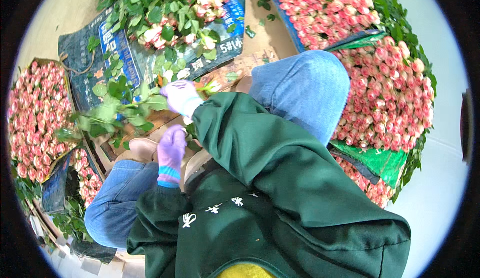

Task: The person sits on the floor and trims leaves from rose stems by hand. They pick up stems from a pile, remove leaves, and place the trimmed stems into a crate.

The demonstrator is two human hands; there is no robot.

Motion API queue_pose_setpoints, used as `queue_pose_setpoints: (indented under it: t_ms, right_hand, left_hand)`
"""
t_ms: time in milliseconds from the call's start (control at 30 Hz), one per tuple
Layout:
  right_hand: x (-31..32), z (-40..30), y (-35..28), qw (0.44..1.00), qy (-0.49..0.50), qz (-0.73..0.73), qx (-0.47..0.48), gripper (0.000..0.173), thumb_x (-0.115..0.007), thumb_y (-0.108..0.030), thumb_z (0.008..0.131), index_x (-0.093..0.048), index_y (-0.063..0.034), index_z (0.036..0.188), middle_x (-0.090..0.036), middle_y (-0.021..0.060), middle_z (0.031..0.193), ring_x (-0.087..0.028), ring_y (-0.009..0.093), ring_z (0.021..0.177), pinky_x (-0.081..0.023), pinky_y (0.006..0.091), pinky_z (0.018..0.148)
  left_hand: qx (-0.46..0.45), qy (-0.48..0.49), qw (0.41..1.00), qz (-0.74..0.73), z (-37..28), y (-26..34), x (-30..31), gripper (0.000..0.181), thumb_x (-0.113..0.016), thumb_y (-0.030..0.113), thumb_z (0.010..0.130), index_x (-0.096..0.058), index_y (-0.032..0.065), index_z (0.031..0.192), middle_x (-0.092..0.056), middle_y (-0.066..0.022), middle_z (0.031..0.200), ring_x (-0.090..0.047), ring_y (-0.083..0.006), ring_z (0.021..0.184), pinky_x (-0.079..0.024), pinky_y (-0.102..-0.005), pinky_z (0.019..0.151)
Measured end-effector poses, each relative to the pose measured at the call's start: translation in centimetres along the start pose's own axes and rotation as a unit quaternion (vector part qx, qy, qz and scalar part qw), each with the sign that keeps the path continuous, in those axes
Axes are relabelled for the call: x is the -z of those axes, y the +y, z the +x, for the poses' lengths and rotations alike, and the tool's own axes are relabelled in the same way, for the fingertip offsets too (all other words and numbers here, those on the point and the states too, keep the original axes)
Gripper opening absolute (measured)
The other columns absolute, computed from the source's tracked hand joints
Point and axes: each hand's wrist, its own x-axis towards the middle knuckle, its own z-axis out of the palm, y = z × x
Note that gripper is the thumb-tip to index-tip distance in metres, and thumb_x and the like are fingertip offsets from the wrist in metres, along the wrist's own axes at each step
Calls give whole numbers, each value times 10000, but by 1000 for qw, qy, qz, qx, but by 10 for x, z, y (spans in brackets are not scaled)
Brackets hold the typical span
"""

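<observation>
My right hand (182, 96), in a white and lilac knit glove, grips a rose stem crosswise. The pale rose bloom (214, 86) shows to the right of the fist, and the leafy stem (127, 107) reaches out to the left, its far end blurred. Below it, near my lap, is my left hand (171, 152) in a purple glove with a blue cuff. Its fingers are curled, and whether anything is inside them is hidden. Beyond both hands, a heap of loose leafy roses (165, 19) lies on a dark printed sheet (84, 86).
Packed pink roses (382, 94) stand at the right, divided by a green printed wrap (375, 161). Another rose bundle (37, 116) stands at the left, with smaller blooms (87, 176) below it. My denim knees (300, 90) flank the work area. Loose leaves (264, 3) dot the floor.
</observation>
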Motion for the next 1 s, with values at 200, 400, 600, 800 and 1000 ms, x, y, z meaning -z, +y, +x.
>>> queue_pose_setpoints:
  t_ms: [200,400,600,800,1000]
  right_hand:
    - [82,-19,-91,922,-39,382,44,217,-603,-230,737,-632,-71,883,-642,134,822,-617,281,774,-474,357,727]
    - [192,-79,-112,838,69,500,206,250,-619,-164,737,-595,-48,958,-644,137,867,-614,214,807,-467,310,738]
    - [273,-148,-93,945,220,202,131,591,-626,-258,661,-437,29,1141,-494,214,1085,-506,352,980,-410,374,867]
    - [302,-206,-63,939,316,124,60,456,-615,-329,670,-537,4,971,-547,218,976,-536,366,921,-440,416,791]
    - [291,-239,-50,931,305,193,64,301,-595,-298,721,-537,-5,755,-554,176,672,-566,351,683,-458,397,657]
  left_hand:
    - [-36,136,956,258,-11,56,-7,180,-539,3,815,-494,-42,983,-578,-56,848,-516,-105,710,-448,-249,627]
    - [-176,99,974,-101,-23,53,4,220,-567,99,848,-539,-68,988,-596,-77,898,-513,-126,664,-428,-276,590]
    - [-378,1,920,103,-26,112,-20,283,-523,62,847,-535,-67,1099,-620,-106,971,-567,-166,812,-464,-292,716]
    - [-410,-19,872,266,-77,177,-91,287,-581,201,853,-586,-86,864,-572,-151,818,-519,-202,708,-409,-348,657]
    - [-432,-175,837,285,-114,195,-144,223,-523,130,857,-505,-71,952,-581,-95,875,-524,-144,764,-412,-288,659]
